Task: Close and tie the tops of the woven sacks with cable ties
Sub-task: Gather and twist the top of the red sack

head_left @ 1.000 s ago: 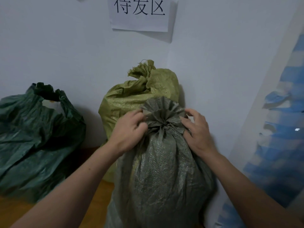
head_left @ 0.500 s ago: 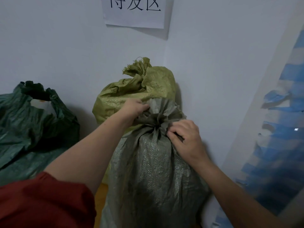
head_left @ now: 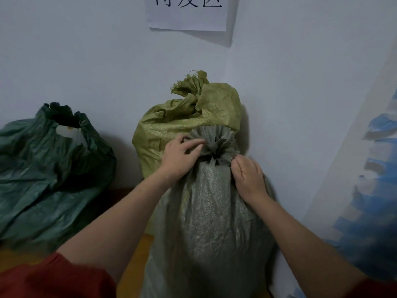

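The grey-green woven plastic sack (head_left: 212, 222) stands directly under both hands, its gathered neck (head_left: 214, 155) between the fingertips. Half a second ago the left hand (head_left: 180, 158) clutched the ruffle from behind. Now its fingers lie loosely extended across the ruffle's left side, gripping nothing. The right hand (head_left: 249, 177) has shifted from the front of the neck to its right side, thumb and forefinger pinching there. No cable tie can be made out. The bunch holds without the left grip, so it is probably cinched. Beyond the left fingers, the dark green woven sack (head_left: 43, 168) gapes open.
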